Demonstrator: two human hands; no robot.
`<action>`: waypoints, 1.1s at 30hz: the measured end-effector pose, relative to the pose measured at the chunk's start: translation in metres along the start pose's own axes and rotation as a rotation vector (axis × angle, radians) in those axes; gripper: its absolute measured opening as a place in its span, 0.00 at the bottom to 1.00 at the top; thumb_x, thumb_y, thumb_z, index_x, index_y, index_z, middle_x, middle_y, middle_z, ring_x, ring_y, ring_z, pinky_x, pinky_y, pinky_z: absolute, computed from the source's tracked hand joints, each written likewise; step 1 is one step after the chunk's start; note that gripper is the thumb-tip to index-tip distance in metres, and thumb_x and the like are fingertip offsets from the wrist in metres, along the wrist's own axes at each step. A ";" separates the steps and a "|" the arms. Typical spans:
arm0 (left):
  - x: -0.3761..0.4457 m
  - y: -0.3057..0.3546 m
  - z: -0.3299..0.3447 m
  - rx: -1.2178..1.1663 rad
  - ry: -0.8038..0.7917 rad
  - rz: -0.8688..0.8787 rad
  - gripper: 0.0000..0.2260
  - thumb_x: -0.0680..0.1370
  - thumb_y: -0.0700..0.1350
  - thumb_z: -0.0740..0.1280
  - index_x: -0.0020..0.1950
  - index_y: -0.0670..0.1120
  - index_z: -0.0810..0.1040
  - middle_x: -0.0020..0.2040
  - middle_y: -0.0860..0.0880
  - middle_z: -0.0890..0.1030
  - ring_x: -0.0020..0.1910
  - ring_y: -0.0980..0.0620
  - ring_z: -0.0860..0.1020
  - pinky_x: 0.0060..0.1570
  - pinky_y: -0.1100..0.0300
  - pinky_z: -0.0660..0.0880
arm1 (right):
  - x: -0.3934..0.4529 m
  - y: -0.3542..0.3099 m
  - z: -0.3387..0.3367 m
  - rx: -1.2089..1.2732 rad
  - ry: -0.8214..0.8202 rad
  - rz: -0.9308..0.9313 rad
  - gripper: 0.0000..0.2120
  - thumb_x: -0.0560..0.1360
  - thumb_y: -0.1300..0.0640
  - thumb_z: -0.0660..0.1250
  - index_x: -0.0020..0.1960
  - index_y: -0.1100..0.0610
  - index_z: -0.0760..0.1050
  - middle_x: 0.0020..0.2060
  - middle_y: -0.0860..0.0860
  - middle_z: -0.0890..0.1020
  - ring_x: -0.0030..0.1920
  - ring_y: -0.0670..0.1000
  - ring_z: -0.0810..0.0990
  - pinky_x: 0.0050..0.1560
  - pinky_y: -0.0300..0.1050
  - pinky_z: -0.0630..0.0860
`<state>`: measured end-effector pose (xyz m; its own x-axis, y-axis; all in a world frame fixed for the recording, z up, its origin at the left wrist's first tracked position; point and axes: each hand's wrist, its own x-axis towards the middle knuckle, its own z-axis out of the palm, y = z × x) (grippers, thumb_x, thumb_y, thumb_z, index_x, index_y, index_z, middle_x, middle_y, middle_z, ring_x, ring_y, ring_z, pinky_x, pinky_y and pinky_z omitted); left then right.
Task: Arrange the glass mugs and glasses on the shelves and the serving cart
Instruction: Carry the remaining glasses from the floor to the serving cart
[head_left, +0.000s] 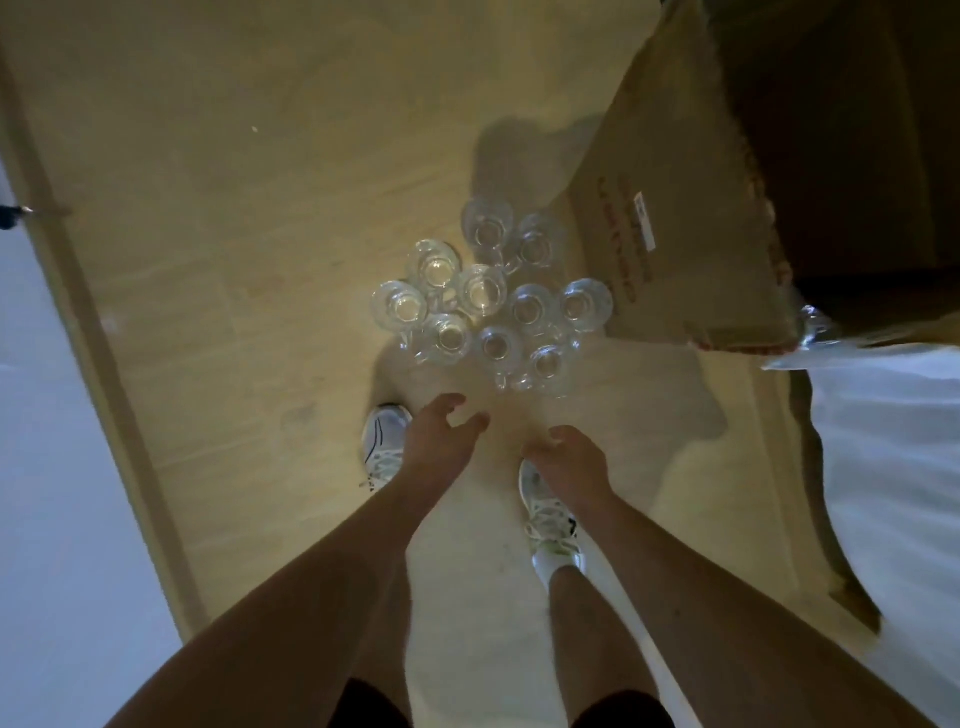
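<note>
Hands, left (441, 431) and right (569, 457), reach down loosely curled above glasses (488, 301).

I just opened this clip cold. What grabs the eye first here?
A cluster of clear glass mugs and glasses stands on the pale wooden floor, beside a brown cardboard box on the right. Just below, the left hand and right hand reach down empty.

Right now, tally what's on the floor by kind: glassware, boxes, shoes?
Glass mugs and glasses in the cluster: 10
Glass piece by the box corner: 1
Cardboard box: 1
White shoes: 2
Total: 14
</note>
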<state>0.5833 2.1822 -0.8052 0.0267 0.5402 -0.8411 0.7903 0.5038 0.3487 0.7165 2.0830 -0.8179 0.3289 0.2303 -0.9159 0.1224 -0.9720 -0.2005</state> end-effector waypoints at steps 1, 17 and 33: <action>0.016 -0.009 0.004 -0.006 -0.016 -0.020 0.21 0.75 0.54 0.74 0.66 0.50 0.79 0.65 0.48 0.80 0.64 0.50 0.77 0.62 0.58 0.71 | 0.013 0.003 0.010 -0.005 -0.010 0.014 0.21 0.75 0.46 0.70 0.63 0.57 0.77 0.59 0.54 0.82 0.63 0.57 0.78 0.59 0.43 0.70; 0.196 -0.092 0.112 -0.084 -0.130 -0.066 0.22 0.76 0.55 0.73 0.68 0.52 0.78 0.66 0.50 0.79 0.63 0.52 0.77 0.57 0.62 0.70 | 0.203 0.034 0.107 0.788 -0.012 0.281 0.25 0.76 0.50 0.72 0.71 0.49 0.71 0.57 0.51 0.76 0.53 0.50 0.76 0.47 0.45 0.73; 0.232 -0.099 0.159 -0.358 -0.188 -0.091 0.04 0.80 0.50 0.69 0.46 0.56 0.82 0.36 0.62 0.83 0.32 0.70 0.78 0.36 0.64 0.74 | 0.256 0.049 0.131 1.378 -0.248 0.182 0.05 0.80 0.49 0.67 0.50 0.47 0.81 0.63 0.52 0.79 0.62 0.53 0.74 0.51 0.46 0.74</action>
<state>0.6083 2.1508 -1.1005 0.1043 0.3666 -0.9245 0.5329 0.7643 0.3632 0.6844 2.0878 -1.1075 0.0519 0.2250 -0.9730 -0.9514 -0.2850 -0.1167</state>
